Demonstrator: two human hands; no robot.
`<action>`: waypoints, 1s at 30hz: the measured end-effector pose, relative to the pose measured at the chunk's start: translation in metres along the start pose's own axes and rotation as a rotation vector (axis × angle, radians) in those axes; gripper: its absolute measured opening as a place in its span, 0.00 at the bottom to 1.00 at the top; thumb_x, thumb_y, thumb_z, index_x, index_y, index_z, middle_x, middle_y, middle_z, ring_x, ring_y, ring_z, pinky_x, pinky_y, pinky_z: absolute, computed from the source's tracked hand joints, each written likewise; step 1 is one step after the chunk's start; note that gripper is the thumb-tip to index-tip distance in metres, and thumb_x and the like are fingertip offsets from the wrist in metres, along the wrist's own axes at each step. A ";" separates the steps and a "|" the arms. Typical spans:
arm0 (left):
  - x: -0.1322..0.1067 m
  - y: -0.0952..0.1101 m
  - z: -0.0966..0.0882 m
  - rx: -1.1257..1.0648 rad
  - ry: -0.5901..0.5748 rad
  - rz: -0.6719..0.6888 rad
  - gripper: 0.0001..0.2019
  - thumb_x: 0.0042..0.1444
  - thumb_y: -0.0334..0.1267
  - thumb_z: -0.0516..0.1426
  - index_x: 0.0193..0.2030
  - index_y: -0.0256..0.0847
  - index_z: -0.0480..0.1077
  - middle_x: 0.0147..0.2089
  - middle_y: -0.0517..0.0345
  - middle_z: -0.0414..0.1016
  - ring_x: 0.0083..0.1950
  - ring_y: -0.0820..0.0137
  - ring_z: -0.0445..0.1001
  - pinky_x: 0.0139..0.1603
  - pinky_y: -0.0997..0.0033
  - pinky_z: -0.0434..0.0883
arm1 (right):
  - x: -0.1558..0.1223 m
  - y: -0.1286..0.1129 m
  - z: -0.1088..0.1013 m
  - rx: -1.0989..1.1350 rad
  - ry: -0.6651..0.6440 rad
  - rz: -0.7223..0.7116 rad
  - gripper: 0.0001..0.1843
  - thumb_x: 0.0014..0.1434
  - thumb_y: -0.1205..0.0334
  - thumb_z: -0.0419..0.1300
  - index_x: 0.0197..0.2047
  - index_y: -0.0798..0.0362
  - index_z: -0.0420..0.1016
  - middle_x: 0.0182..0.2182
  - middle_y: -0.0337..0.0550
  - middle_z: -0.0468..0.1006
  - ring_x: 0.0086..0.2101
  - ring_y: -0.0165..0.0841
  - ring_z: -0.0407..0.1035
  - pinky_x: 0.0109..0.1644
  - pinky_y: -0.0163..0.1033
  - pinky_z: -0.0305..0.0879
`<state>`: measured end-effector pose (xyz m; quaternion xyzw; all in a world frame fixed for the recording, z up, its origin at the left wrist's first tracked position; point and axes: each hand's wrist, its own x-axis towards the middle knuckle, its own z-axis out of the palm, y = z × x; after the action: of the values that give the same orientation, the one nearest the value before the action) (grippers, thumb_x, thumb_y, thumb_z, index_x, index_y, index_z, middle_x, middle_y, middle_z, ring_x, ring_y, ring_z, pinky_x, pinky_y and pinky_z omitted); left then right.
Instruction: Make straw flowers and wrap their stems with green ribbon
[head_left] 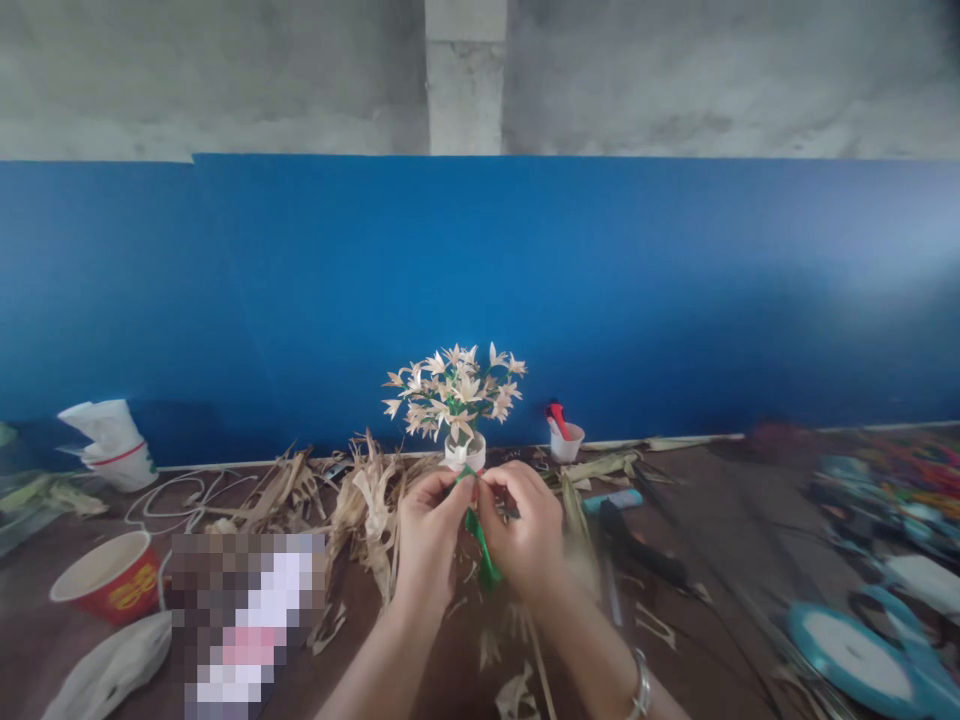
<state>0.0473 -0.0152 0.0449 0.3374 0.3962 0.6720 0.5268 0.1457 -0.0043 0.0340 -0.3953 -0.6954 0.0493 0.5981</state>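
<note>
My left hand (429, 530) and my right hand (527, 525) meet in the middle, thumbs and fingertips pinched close together. Between them is a thin green strip (487, 562), its loose end hanging below the fingers. Whether it is paper, tape or ribbon I cannot make out. Both hands are closed on it, and the fingers hide its upper part. Just beyond the fingertips, a bunch of pale, pointed-petal flowers (463, 388) on green stems stands upright in a small white pot (465, 452).
Dry corn husks (367, 500) lie left of the hands. A red paper bowl (112, 578) and a white cup (124, 450) stand farther left. At right are a small cup with a red-handled tool (566, 443), a black-handled tool (641, 550) and a blue ribbon roll (855, 655).
</note>
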 end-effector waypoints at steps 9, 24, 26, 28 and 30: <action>-0.003 -0.013 -0.001 0.060 0.036 0.125 0.11 0.44 0.41 0.64 0.31 0.35 0.75 0.28 0.58 0.75 0.28 0.73 0.70 0.29 0.76 0.67 | -0.002 0.002 0.000 -0.057 0.050 -0.088 0.05 0.56 0.71 0.55 0.31 0.53 0.69 0.27 0.42 0.71 0.30 0.32 0.65 0.35 0.36 0.62; 0.007 0.013 -0.009 0.350 -0.167 0.053 0.08 0.43 0.38 0.63 0.24 0.35 0.75 0.17 0.65 0.67 0.18 0.80 0.57 0.18 0.80 0.54 | 0.024 0.008 -0.024 0.588 -0.465 0.682 0.12 0.51 0.55 0.61 0.31 0.55 0.78 0.17 0.34 0.65 0.20 0.25 0.55 0.24 0.33 0.50; 0.006 0.015 -0.009 0.423 -0.209 0.083 0.07 0.43 0.37 0.62 0.23 0.34 0.75 0.18 0.65 0.66 0.19 0.80 0.57 0.19 0.80 0.54 | 0.025 0.008 -0.025 0.655 -0.498 0.738 0.10 0.48 0.56 0.63 0.27 0.55 0.77 0.16 0.33 0.64 0.20 0.25 0.54 0.25 0.34 0.49; 0.005 0.016 -0.008 0.479 -0.235 0.091 0.07 0.44 0.37 0.61 0.23 0.34 0.75 0.18 0.65 0.64 0.19 0.81 0.56 0.19 0.80 0.53 | 0.026 0.006 -0.026 0.691 -0.461 0.750 0.08 0.45 0.59 0.64 0.24 0.56 0.77 0.19 0.36 0.69 0.23 0.26 0.58 0.29 0.34 0.53; 0.004 0.015 -0.008 0.499 -0.256 0.061 0.08 0.44 0.38 0.61 0.23 0.34 0.75 0.17 0.66 0.62 0.18 0.81 0.54 0.18 0.80 0.51 | 0.026 0.005 -0.027 0.721 -0.425 0.771 0.06 0.43 0.62 0.66 0.23 0.56 0.77 0.23 0.37 0.72 0.27 0.28 0.62 0.33 0.35 0.56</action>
<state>0.0328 -0.0146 0.0551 0.5505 0.4692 0.5214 0.4528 0.1718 0.0041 0.0597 -0.3729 -0.5449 0.5768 0.4810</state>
